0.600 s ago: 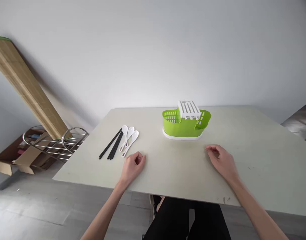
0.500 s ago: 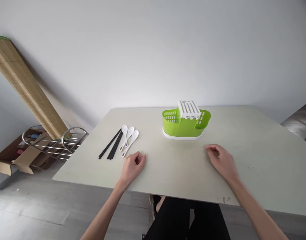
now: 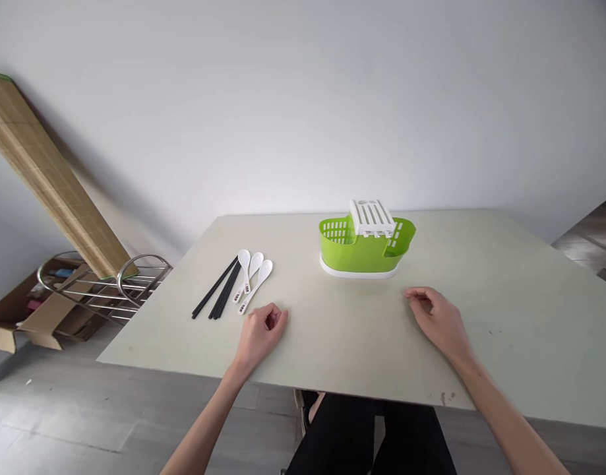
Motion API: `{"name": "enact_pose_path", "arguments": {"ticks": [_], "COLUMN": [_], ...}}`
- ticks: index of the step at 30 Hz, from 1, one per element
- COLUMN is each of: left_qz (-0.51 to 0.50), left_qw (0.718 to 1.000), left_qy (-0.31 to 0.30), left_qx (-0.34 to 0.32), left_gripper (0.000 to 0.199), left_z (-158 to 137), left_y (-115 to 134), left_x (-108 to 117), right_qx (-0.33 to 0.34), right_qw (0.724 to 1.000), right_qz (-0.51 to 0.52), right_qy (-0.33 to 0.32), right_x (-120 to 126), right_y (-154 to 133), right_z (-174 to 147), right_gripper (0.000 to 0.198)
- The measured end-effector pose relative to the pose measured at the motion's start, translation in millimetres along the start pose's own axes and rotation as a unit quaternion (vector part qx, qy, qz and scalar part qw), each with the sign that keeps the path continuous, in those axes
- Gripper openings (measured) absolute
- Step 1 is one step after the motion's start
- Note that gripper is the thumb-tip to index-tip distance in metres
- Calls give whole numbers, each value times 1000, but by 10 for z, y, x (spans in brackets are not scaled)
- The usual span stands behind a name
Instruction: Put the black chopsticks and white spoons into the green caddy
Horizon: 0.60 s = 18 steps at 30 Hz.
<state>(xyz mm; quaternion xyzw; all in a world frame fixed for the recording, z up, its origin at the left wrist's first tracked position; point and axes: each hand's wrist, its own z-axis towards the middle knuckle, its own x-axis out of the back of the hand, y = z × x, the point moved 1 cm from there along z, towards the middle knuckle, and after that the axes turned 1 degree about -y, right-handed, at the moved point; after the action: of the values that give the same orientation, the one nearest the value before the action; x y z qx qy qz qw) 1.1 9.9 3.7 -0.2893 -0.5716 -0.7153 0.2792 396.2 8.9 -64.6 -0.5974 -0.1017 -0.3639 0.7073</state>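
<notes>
Shifted only slightly since the earlier frames: whole scene sits a touch lower and to the left, hands in the same spots on the pale surface (image 3: 505, 290). Left hand (image 3: 260, 332) resting near the front edge, fingers loosely curled inward, gripping nothing, just beside the handle ends of three white spoons (image 3: 252, 278). Spoons fanned together, bowls pointing away, small labels on the handles, too small to read. Touching or nearly touching them on the left, a bundle of black chopsticks (image 3: 217, 295) lying diagonally, near ends toward the surface's left edge. Right hand (image 3: 437, 321) lying palm down, fingers relaxed and slightly bent, empty, apart from everything else, with a green cutlery holder (image 3: 364, 245) beyond it toward the far side. Holder upright on a white base tray, slotted walls, a white slatted insert (image 3: 372, 217) seated on top near its middle. Holder well apart from the spoons and chopsticks, between the two hands in direction but farther back. Both forearms bare, reaching in from below; dark trousers visible under the front edge. Off the surface to the left, a metal wire rack (image 3: 102, 287) on the grey floor, a rolled bamboo mat (image 3: 50, 178) leaning against the white wall, and an open cardboard box (image 3: 40, 316) behind the rack.
</notes>
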Motion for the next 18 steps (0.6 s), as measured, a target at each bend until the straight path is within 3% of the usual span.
{"name": "enact_pose_path", "arguments": {"ticks": [6, 9, 14, 18], "left_qz": [16, 26, 36, 39], "left_qw": [1000, 999, 998, 998], "left_qy": [-5, -8, -12, -13], "left_qx": [-12, -26, -47, -57], "left_gripper": [38, 38, 37, 36], "left_z": [2, -1, -18, -43], "left_y": [-26, -24, -1, -1], "left_x": [-10, -8, 1, -3], "right_qx": [18, 39, 140, 210], "right_qw": [1000, 997, 982, 957], "right_qz": [-9, -31, -118, -199], "right_qy": [19, 55, 53, 37], "right_x": [-32, -59, -181, -363], "right_y": [15, -38, -316, -526], "right_z": [-2, 16, 142, 327], "right_gripper": [25, 38, 75, 77]}}
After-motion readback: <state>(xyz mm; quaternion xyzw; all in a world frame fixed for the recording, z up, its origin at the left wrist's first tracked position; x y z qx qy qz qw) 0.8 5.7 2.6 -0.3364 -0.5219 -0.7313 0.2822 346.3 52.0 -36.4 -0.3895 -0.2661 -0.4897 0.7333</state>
